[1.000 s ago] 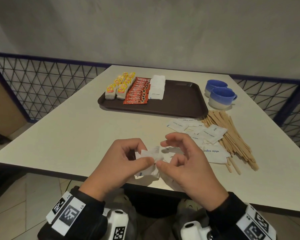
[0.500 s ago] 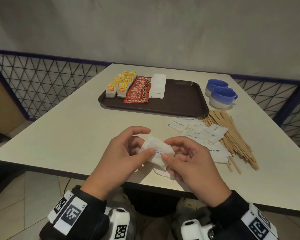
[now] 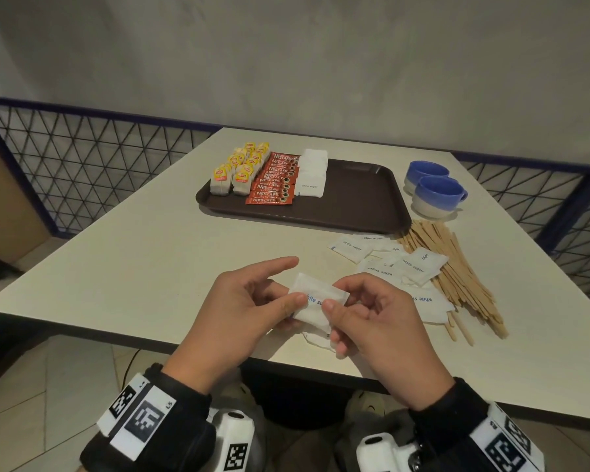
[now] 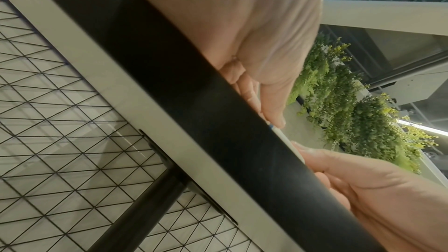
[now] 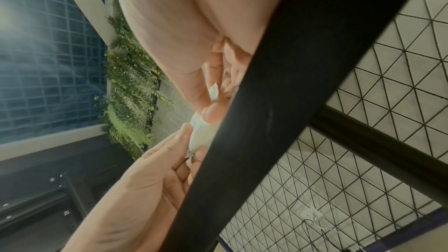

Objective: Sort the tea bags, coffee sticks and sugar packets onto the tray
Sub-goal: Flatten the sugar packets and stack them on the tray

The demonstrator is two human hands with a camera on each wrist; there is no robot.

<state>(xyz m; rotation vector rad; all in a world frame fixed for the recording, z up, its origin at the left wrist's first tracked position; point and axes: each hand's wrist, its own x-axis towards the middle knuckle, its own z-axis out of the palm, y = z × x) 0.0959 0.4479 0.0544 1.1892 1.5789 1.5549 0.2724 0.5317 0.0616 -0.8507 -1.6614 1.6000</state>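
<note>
Both hands hold white sugar packets (image 3: 315,301) just above the table's near edge. My left hand (image 3: 252,301) pinches the stack from the left with thumb on top and the index finger stretched out. My right hand (image 3: 361,308) pinches its right side; another packet (image 3: 315,337) hangs below its fingers. The brown tray (image 3: 351,202) at the back holds rows of yellow-tagged tea bags (image 3: 239,172), red coffee sticks (image 3: 275,180) and a sugar stack (image 3: 312,173). Loose sugar packets (image 3: 389,264) lie right of my hands. In the right wrist view the held packets (image 5: 202,133) show between both thumbs.
Wooden stirrers (image 3: 457,277) lie in a pile at the right, partly under the loose packets. Two blue-and-white cups (image 3: 436,195) stand right of the tray. The table's near edge (image 3: 150,332) runs under my wrists. A wire-mesh fence (image 3: 82,172) borders the left and right.
The crumpled packets between my hands have been squared into a flat stack with the printed side up, and the hands have drawn a little closer together. Nothing else moved.
</note>
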